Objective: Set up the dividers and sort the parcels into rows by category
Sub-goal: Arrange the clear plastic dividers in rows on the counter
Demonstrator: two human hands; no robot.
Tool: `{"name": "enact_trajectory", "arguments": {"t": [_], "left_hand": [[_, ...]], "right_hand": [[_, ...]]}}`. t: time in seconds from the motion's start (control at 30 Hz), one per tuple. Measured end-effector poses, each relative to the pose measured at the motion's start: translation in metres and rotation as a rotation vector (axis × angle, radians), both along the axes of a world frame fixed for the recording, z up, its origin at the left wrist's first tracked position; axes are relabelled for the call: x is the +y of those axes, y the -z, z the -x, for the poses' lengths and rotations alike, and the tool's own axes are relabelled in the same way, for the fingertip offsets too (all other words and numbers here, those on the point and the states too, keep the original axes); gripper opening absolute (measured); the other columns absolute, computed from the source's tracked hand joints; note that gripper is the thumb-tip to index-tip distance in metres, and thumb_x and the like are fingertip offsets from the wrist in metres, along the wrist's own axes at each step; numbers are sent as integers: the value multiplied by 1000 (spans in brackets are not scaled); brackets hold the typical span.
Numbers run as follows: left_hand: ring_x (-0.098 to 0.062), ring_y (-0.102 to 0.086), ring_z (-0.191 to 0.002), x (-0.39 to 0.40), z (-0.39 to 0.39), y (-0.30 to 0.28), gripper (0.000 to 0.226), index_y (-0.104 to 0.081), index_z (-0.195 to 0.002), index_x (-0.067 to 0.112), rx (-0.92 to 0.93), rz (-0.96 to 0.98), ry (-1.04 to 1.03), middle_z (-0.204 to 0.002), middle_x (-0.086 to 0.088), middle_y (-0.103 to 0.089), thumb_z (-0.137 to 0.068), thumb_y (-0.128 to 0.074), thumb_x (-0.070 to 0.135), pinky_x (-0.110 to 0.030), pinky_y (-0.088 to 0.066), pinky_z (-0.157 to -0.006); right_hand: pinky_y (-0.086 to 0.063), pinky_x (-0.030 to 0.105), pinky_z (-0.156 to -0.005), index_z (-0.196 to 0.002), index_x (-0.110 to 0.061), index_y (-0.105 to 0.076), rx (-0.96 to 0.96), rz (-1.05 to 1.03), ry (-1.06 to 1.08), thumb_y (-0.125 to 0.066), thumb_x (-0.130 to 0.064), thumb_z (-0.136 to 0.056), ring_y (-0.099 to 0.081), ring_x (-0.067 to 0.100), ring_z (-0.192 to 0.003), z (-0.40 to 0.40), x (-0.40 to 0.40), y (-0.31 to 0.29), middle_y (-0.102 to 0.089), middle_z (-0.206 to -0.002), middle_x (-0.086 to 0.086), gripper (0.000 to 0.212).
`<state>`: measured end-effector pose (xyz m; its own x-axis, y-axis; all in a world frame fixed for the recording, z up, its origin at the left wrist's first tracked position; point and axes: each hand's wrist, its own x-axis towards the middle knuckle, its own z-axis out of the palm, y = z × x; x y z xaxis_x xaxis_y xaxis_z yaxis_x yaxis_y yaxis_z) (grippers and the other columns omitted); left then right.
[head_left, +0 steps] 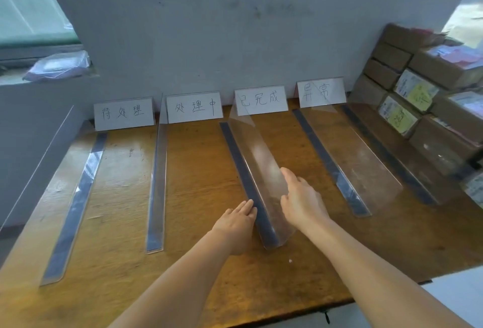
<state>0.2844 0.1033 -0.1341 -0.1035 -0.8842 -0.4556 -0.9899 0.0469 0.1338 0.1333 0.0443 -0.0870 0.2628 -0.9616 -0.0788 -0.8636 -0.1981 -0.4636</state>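
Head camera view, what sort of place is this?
Probably a parcel sorting desk in a small mailroom or depot: brown cardboard parcels with printed labels stacked at the right, handwritten white paper category signs, and clear plastic dividers on a wooden table.

A wooden table point(209, 160) is spanned by five clear dividers point(264, 171) running from six towards twelve o'clock. Four handwritten labels point(194, 107) are stood along twelve o'clock; cardboard parcels point(418, 108) are stacked at two o'clock.

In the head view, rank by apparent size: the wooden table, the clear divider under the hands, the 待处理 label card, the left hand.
1. wooden table
2. clear divider
3. 待处理 label card and left hand: they look alike in size, and the hand is nearer the camera, so unranked.
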Motion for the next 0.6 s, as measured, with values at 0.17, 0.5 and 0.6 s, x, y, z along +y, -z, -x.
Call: {"name": "enact_trajectory", "arguments": {"t": [0.17,0.5,0.6], "left_hand": [[-17,5,-147,-8,-2,-1,70,2,-153,14,-3,-43,23,-159,-2,14,-95,-39,12,-36,-12,-118],[-18,5,-147,-27,-9,-1,61,-1,-153,16,-23,-56,-25,-160,0,10,-102,-29,36,-42,-10,-117],[-18,6,-147,-32,-9,0,65,1,-153,16,-31,-72,-52,-160,0,11,-101,-27,44,-41,-10,-117]], "right_hand": [[-47,36,-95,-149,-40,-1,11,-31,-53,-46,-14,-96,-45,25,-128,-13,12,0,-28,-153,3,74],[-49,33,-92,-150,-38,2,66,-25,-57,-50,-15,-97,-47,24,-126,-27,4,-5,-28,-152,5,77],[-49,32,-91,-150,-37,2,67,-16,-58,-51,-17,-97,-49,22,-125,-29,-1,-5,-29,-152,5,78]]}}
